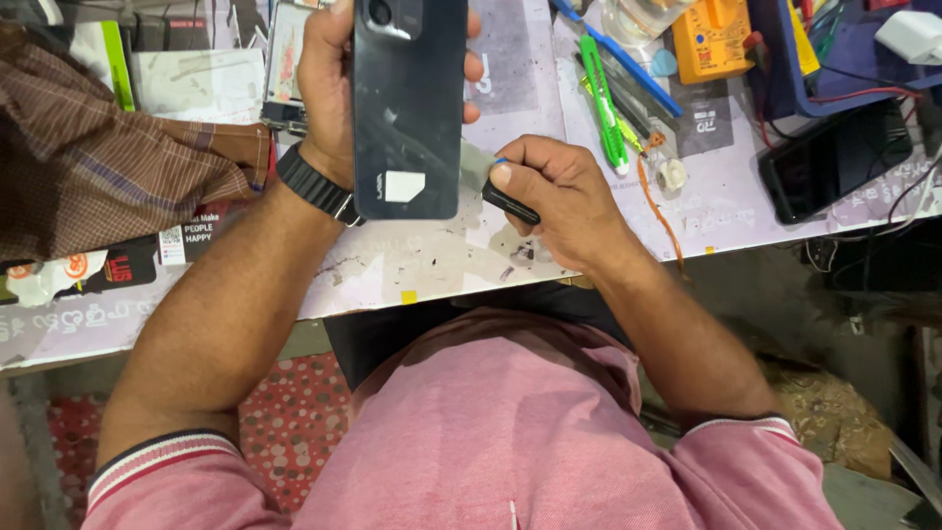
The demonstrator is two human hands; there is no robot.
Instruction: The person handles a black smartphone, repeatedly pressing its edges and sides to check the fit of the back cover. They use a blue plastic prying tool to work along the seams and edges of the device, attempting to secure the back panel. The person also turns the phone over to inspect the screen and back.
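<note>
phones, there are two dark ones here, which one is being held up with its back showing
The phone in the left hand, camera end up, a white sticker on its back. The other phone lies flat at the table's right edge.

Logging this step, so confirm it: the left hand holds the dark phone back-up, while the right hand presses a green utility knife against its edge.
Not the knife. The head view shows the right hand pressing a thin flat pry tool against the dark phone, held by the left hand. The green utility knife lies untouched on the table.

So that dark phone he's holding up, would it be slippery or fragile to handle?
The phone probably is slippery: its back looks glossy and reflects light. It seems stiff and flat, so the left hand wraps its edges. Likely fragile where the tool meets its side.
</note>
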